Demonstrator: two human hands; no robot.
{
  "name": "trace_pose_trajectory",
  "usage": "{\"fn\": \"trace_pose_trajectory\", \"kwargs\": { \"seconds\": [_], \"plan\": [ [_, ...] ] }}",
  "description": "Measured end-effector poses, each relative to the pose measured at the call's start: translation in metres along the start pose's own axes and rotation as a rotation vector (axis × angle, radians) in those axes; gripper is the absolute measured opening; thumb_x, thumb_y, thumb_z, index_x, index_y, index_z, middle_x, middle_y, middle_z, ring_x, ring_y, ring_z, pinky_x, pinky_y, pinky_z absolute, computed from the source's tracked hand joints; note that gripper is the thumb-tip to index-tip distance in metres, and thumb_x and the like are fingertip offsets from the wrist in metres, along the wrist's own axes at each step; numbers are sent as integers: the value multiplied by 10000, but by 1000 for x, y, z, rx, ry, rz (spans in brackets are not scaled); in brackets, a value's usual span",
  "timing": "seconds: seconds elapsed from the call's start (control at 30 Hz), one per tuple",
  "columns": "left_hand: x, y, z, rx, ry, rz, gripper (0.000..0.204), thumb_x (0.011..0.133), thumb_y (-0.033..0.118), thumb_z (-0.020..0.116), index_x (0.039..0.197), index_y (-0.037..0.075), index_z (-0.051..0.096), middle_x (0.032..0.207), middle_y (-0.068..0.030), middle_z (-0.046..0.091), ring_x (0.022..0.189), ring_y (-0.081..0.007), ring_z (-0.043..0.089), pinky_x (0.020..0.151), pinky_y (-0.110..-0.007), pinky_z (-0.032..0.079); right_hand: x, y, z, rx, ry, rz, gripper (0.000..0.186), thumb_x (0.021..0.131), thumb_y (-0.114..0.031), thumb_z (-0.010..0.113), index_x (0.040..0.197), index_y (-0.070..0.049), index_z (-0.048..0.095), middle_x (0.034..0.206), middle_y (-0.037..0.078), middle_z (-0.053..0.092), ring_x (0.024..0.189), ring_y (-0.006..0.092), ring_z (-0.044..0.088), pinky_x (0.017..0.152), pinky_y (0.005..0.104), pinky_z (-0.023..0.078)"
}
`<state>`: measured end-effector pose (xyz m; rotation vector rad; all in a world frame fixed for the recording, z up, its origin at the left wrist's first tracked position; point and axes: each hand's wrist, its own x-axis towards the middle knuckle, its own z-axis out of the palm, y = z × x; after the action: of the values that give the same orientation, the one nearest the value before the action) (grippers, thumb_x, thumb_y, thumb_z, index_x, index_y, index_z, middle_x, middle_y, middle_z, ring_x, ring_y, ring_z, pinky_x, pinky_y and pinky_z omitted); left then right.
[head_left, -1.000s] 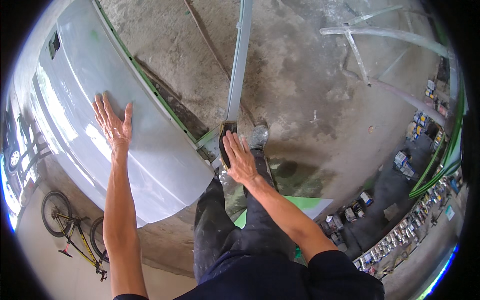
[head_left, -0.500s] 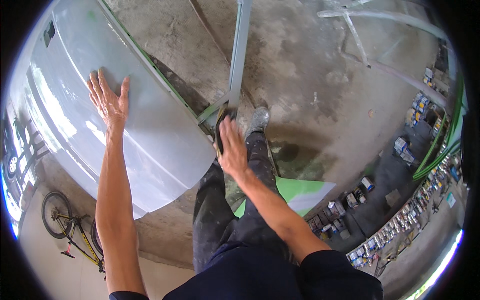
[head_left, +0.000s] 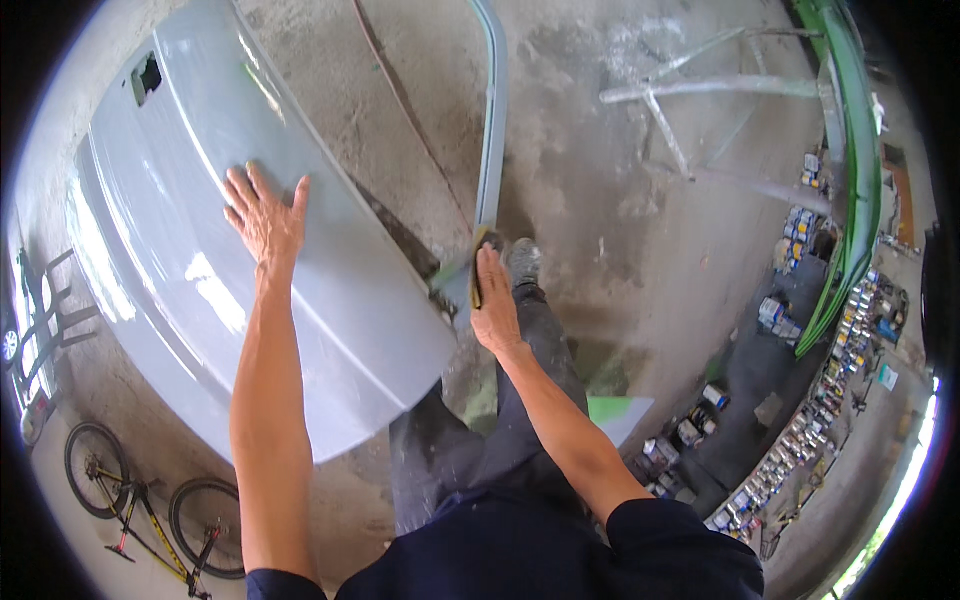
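Observation:
A smooth, light-grey car door panel (head_left: pixel 340 340) lies at the left, with a dark rectangular hole near its far end. My left hand (head_left: pixel 272 222) rests flat on it, fingers spread. My right hand (head_left: pixel 494 300) grips a sanding block (head_left: pixel 478 270), dark with a yellowish edge. The block is at the near end of a narrow grey-blue frame bar (head_left: pixel 492 120), just past the panel's right edge; whether it touches the bar is hard to tell. My fingers lie along the block and partly hide it.
A pale metal stand (head_left: pixel 720 90) is at the far right, beside hanging green hoses (head_left: pixel 855 230). Several paint cans (head_left: pixel 800 430) line the right side. A bicycle (head_left: pixel 130 490) stands at the lower left. My shoe (head_left: pixel 524 262) is just beyond the right hand.
The view has shifted, so the panel appears further right and more of the bicycle shows. My left hand stays flat on the panel; my right hand still holds the block near the bar's end.

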<state>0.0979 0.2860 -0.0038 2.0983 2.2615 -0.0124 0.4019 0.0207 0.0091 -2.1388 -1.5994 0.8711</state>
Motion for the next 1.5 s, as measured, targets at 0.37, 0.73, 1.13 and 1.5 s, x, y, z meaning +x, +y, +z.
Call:
{"fn": "trace_pose_trajectory", "kwargs": {
  "seconds": [0.37,0.73,1.13,1.5],
  "plan": [
    [23,0,-4,8,43,-92,1020,1003,736,502,1695,36,233,1768,-212,180,1646,-412,94,1332,-574,126,312,80,-31,-216,0,-82,691,1148,-335,376,1691,25,144,1777,221,106,1639,359,153,1342,506,150],
    [32,-1,-2,-16,45,-28,988,1006,709,507,1715,91,204,1781,-186,156,1650,-399,92,1326,-576,125,542,103,-68,-333,-56,-264,660,1161,-409,299,1684,-11,234,1772,170,195,1626,329,229,1348,481,200],
    [32,3,-5,1,36,-30,946,1024,688,489,1715,105,210,1783,-170,166,1650,-394,110,1320,-589,136,613,130,-50,-227,-58,-546,643,1164,-402,276,1673,-9,273,1768,173,217,1635,320,214,1357,489,146],
    [35,1,-4,3,50,-31,956,1016,686,510,1716,107,211,1785,-160,167,1650,-385,112,1325,-578,127,393,86,-93,-184,-394,-490,801,1026,-381,641,1642,27,331,1745,206,268,1620,355,258,1335,503,209]
  ]
}}
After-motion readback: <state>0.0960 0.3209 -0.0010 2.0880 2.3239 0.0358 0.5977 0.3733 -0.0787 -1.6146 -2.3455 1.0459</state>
